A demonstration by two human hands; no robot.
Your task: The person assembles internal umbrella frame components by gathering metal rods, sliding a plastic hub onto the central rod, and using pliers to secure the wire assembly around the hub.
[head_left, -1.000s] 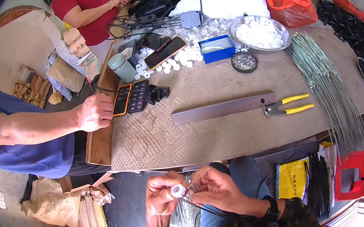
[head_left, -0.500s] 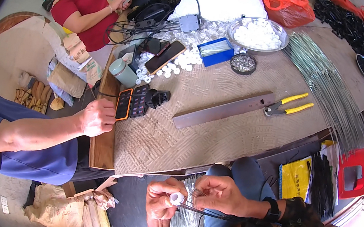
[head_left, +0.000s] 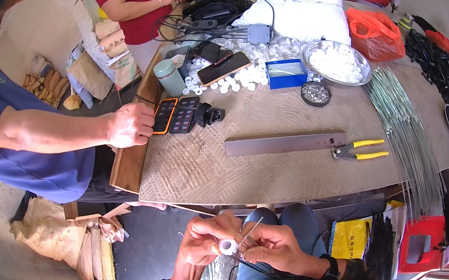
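Note:
Over my lap, below the table's near edge, my left hand point(head_left: 201, 242) grips a small white round plastic piece point(head_left: 228, 247) with a hole at its end. Close against it, my right hand point(head_left: 273, 246) is closed on a thin metal wire point(head_left: 250, 231), whose upper end sticks up past the fingers. Dark thin strands point(head_left: 258, 266) run from under the hands toward my right sleeve; where they end is hidden. A bundle of thin clear or silvery strips point(head_left: 217, 276) hangs below the hands.
On the table point(head_left: 194, 176) lie a metal bar point(head_left: 283, 143), yellow-handled cutters point(head_left: 361, 149), a blue box point(head_left: 286, 74), a bowl of white pieces point(head_left: 337, 62) and long wires point(head_left: 404, 128). At the left edge, a co-worker's fist point(head_left: 130, 125) is beside an orange-edged case point(head_left: 164, 116).
The whole view has shifted. The wire now stands up between my hands, with my right hand pinching it. My left hand still keeps the white plastic piece.

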